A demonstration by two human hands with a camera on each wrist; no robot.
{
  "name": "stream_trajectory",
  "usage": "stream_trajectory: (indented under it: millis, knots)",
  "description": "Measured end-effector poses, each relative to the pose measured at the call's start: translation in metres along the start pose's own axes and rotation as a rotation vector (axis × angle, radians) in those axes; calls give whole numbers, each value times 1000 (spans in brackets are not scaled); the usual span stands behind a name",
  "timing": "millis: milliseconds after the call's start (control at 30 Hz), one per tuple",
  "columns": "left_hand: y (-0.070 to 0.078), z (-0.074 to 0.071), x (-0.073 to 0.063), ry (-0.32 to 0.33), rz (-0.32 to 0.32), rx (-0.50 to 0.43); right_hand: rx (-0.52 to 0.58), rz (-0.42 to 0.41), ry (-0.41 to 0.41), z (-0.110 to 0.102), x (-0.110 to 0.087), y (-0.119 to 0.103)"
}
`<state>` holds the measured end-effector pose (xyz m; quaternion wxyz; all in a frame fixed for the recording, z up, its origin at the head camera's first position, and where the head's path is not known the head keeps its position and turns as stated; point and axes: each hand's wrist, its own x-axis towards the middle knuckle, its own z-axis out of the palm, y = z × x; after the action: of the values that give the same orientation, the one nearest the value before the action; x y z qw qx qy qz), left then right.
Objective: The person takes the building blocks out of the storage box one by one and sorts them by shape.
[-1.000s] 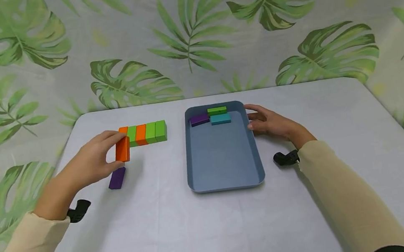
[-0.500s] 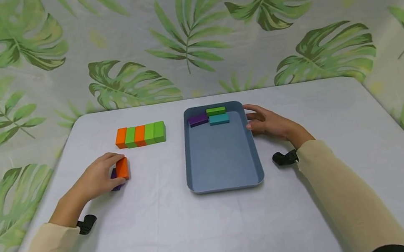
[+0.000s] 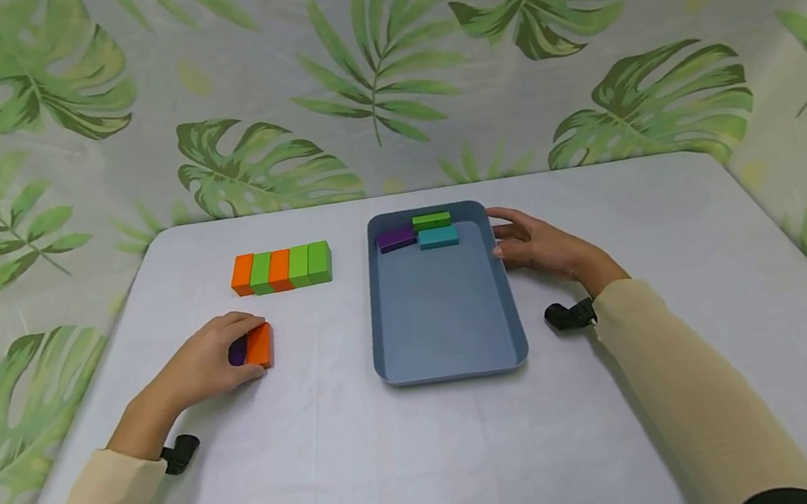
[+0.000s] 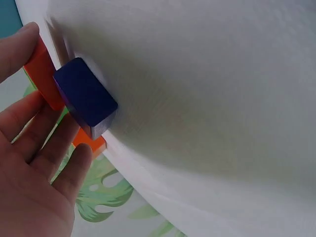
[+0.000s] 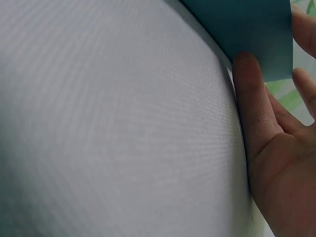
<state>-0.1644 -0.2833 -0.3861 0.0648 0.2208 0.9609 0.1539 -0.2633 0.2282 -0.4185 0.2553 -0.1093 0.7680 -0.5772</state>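
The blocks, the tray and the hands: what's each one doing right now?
Left hand: pinching an orange block.
Orange block: held at its ends.
Loose purple block: beside the orange block, partly hidden in the head view.
Row of five blocks: side by side on the table.
Tray: flat on the table, three blocks at its far end.
Right hand: touching the tray's side.

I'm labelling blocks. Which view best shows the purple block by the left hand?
The left wrist view: the purple block appears large and mostly uncovered. The head view shows only part of it, between left hand and orange block; the right wrist view lacks it.
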Motion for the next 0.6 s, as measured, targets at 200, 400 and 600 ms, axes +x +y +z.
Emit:
stream_trajectory:
  millis: [200,400,600]
  knots:
    - [-4,2,0,-16,8,4,3,7,1,0,1,0]
    - [-8,4,-1,-23,17,-3,1,8,2,-1,2,0]
    - [-10,4,-2,-25,33,-7,-10,11,5,-1,1,0]
